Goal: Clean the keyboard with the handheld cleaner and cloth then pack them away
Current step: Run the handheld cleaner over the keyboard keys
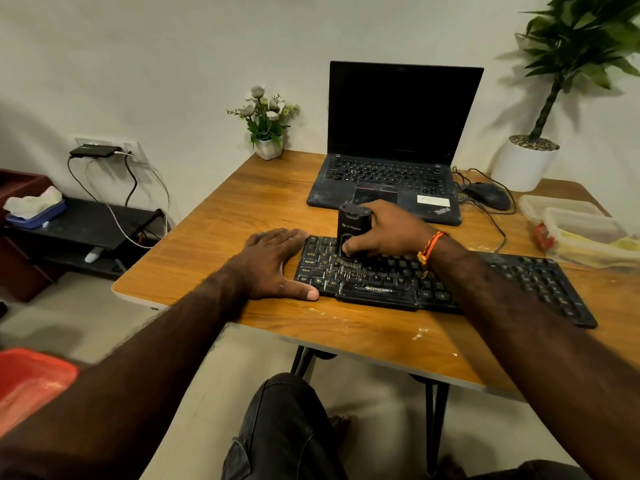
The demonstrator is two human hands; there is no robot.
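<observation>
Gripping the handheld cleaner (352, 226) around its lower body, the right hand (388, 230) has its fingers curled round the black casing and the thumb pinching near the base, so the tool stands upright with its bristled mouth on the left part of the keyboard (433, 278), roughly over the upper letter rows. It looks like a small, rigid plastic unit, probably light enough for one hand, and smooth-sided, so a wrap-around hold low on the body seems the sensible place to take it; holding it higher would likely let the nozzle wobble over the keys. The keyboard itself is flat, stiff and probably light, apt to slide on the wooden table (214, 244). At about nine o'clock from the cleaner, the left hand (273, 261) lies flat with fingers straight and spread, thumb stretched toward the near edge, pressing at the keyboard's left end and on the table beside it, apparently to steady it. No cloth can be picked out with certainty. At twelve o'clock from the keyboard sits an open laptop (394, 147).
</observation>
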